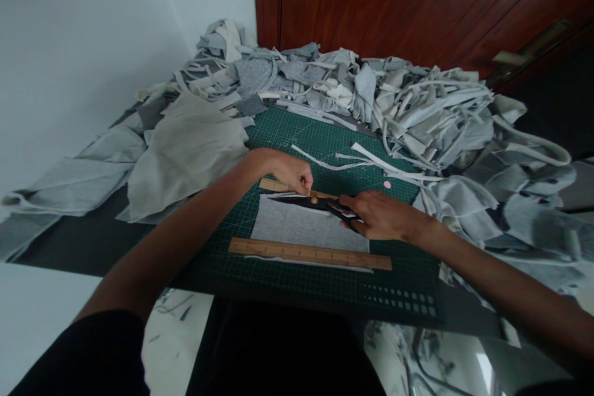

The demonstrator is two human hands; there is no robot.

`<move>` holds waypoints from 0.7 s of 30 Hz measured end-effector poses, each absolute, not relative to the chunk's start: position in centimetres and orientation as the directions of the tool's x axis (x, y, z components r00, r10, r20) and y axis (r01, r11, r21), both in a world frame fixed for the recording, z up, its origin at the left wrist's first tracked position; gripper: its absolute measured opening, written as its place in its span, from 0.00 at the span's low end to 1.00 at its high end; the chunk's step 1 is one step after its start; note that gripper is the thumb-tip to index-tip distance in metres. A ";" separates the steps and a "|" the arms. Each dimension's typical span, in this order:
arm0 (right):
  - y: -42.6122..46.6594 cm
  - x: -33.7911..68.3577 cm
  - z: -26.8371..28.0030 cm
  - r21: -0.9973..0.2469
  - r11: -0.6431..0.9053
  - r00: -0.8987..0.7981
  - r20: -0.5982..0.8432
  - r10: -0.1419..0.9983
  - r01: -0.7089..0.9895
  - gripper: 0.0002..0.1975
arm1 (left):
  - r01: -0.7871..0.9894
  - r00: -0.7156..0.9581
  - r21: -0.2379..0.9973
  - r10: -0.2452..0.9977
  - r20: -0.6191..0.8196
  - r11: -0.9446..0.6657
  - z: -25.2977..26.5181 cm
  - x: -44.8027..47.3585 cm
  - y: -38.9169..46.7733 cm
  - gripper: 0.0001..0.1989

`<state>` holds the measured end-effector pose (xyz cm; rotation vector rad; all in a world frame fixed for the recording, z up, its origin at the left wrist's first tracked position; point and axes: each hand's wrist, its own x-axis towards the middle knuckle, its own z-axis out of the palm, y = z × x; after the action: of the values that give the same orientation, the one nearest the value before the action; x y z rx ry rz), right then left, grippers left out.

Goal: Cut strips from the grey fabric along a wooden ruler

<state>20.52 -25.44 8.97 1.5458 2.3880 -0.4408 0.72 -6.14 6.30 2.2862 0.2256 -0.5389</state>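
My right hand (378, 213) is closed around the handles of black scissors (320, 202), whose blades point left along the far edge of a grey fabric piece (310, 226). My left hand (294, 173) is pinched just beyond the blades, on a narrow strip of that fabric at its far edge; the fingertips are partly hidden. A wooden ruler (273, 184) lies behind the scissors, partly covered by my left hand. Another wooden ruler (310, 252) rests across the near part of the fabric.
A green cutting mat (278, 130) lies beneath. Thin fabric strips (385, 167) and a small pink disc (387, 184) are beyond my right hand. Grey scraps (431, 111) are heaped along the back and right. A larger pale cloth (190, 148) spreads at left. Behind stands a reddish wooden door (394, 6).
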 end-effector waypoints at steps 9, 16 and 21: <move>-25.0 20.9 8.5 -0.222 0.355 -0.416 -0.369 0.831 0.908 0.15 | 0.304 0.904 0.667 -0.014 -0.427 -0.681 5.8 0.6 -5.8 0.09; -24.6 19.9 8.8 -0.267 0.341 -0.422 -0.369 0.828 0.901 0.15 | 0.325 0.898 0.666 -0.002 -0.440 -0.672 6.2 0.8 -6.0 0.09; -24.4 18.6 8.7 -0.283 0.329 -0.419 -0.367 0.831 0.901 0.18 | 0.315 0.901 0.682 -0.018 -0.433 -0.660 6.2 0.7 -5.9 0.08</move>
<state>18.59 -24.40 8.74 1.5975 2.4304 -0.6760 0.75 -5.93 6.15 2.2416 0.2117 -0.5205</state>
